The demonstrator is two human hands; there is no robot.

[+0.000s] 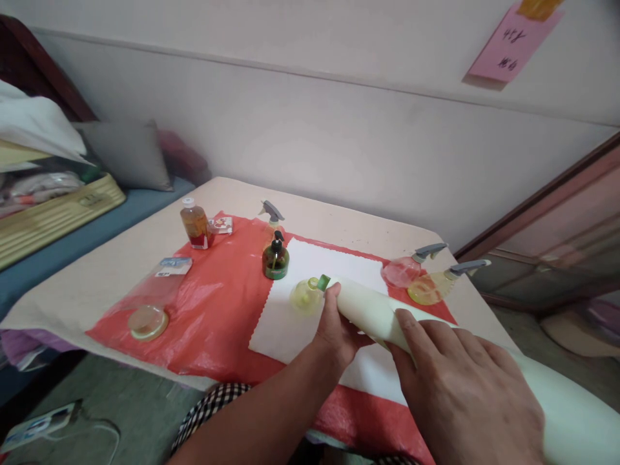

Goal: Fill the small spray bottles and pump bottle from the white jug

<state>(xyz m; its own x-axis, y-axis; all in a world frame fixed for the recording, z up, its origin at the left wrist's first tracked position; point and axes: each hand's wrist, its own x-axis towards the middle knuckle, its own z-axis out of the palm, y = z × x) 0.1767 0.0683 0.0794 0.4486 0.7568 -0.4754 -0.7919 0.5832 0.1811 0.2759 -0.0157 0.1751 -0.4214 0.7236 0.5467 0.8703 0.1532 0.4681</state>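
Note:
A large pale green bottle [372, 313] lies tilted across the table, its green neck pointing left and slightly down. My left hand [341, 329] grips it from below near the neck. Farther back along its body, my right hand [460, 381] is wrapped over the top. The neck meets or nearly meets the mouth of a small see-through yellow bottle [304, 298]; whether they touch I cannot tell. This small bottle stands on a white sheet [276, 329] with scalloped edges. Beside the sheet is a dark green pump bottle [276, 259].
Red plastic [213, 303] covers much of the table [387, 234]. Pink [404, 270] and yellow [431, 287] spray bottles lie at the right. An amber bottle [195, 223], a small box [221, 225] and a round clear container [148, 321] are at the left. Behind the pump stands another sprayer [272, 212].

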